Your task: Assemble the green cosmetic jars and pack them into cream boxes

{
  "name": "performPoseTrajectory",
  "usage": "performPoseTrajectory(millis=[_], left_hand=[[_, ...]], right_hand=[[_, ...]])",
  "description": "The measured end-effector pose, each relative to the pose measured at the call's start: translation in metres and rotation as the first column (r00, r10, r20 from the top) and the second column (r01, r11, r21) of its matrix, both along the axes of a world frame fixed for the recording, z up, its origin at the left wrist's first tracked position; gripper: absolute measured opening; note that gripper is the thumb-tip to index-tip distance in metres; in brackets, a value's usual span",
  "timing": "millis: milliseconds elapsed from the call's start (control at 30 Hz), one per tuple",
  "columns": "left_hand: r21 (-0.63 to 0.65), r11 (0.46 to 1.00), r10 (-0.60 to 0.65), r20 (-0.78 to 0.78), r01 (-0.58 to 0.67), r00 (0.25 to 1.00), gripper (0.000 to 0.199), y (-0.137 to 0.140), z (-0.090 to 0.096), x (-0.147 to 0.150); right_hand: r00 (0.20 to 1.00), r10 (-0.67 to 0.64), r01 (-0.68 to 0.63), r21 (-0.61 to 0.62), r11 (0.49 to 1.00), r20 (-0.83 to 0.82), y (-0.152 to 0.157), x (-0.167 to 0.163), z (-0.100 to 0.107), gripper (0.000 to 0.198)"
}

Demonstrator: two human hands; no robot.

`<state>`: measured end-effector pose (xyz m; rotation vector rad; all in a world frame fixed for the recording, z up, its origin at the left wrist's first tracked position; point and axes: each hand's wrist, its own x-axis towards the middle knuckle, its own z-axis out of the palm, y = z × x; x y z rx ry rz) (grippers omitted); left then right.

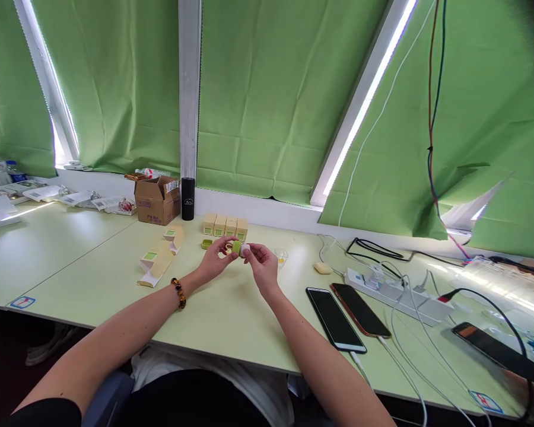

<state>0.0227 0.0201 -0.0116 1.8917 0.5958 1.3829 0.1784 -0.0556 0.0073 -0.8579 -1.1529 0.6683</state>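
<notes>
Above the middle of the table, both hands meet at a small green and white cylinder, whose exact kind I cannot make out. My left hand pinches the green end, and my right hand has its thumb and fingers on the white end. A small green open piece lies just beyond my left fingers. Behind it stands a row of several small cream boxes with green labels. Left of my hands lie unfolded cream cartons. A clear plastic piece rests beyond my right hand.
A cardboard box and a black tumbler stand at the back left. On the right lie a white phone, a dark phone, a power strip and loose cables. A pale yellow lump sits near the strip.
</notes>
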Motion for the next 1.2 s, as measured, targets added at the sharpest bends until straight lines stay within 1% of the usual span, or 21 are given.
performPoseTrajectory(millis=[300, 567, 833, 900, 1000, 1067, 1133, 1200], left_hand=[[0.013, 0.998, 0.060, 0.016, -0.060, 0.998, 0.048, -0.006, 0.002, 0.000], [0.019, 0.998, 0.055, -0.016, -0.055, 0.998, 0.046, -0.011, 0.005, 0.000], [0.113, 0.991, 0.079, -0.052, -0.073, 0.995, 0.044, -0.013, 0.003, -0.001], [0.135, 0.985, 0.112, -0.060, -0.103, 0.992, 0.045, -0.015, 0.005, -0.001], [0.222, 0.962, 0.181, -0.069, -0.161, 0.981, 0.048, -0.021, 0.009, -0.001], [0.273, 0.945, 0.205, -0.064, -0.180, 0.977, 0.047, -0.024, 0.011, 0.000], [0.277, 0.943, 0.204, -0.051, -0.183, 0.978, 0.044, -0.027, 0.012, 0.001], [0.243, 0.957, 0.173, -0.041, -0.158, 0.984, 0.043, -0.029, 0.011, 0.002]], right_hand=[[1.000, 0.001, 0.000, -0.019, 1.000, 0.024, -0.003, 0.000, 0.003, 0.038], [1.000, -0.009, 0.009, -0.018, 1.000, 0.021, -0.003, -0.001, 0.002, 0.039], [1.000, -0.016, 0.016, -0.043, 0.999, 0.005, -0.004, -0.003, 0.001, 0.041], [1.000, -0.023, 0.023, -0.049, 0.999, 0.011, -0.003, -0.003, 0.000, 0.042], [1.000, -0.018, 0.017, -0.064, 0.998, -0.009, -0.002, -0.005, -0.001, 0.043], [1.000, -0.006, 0.004, -0.072, 0.997, -0.028, -0.002, -0.007, -0.002, 0.044], [0.999, 0.004, -0.007, -0.078, 0.997, -0.034, -0.002, -0.009, -0.003, 0.046], [1.000, 0.005, -0.007, -0.087, 0.996, -0.029, -0.002, -0.009, -0.003, 0.048]])
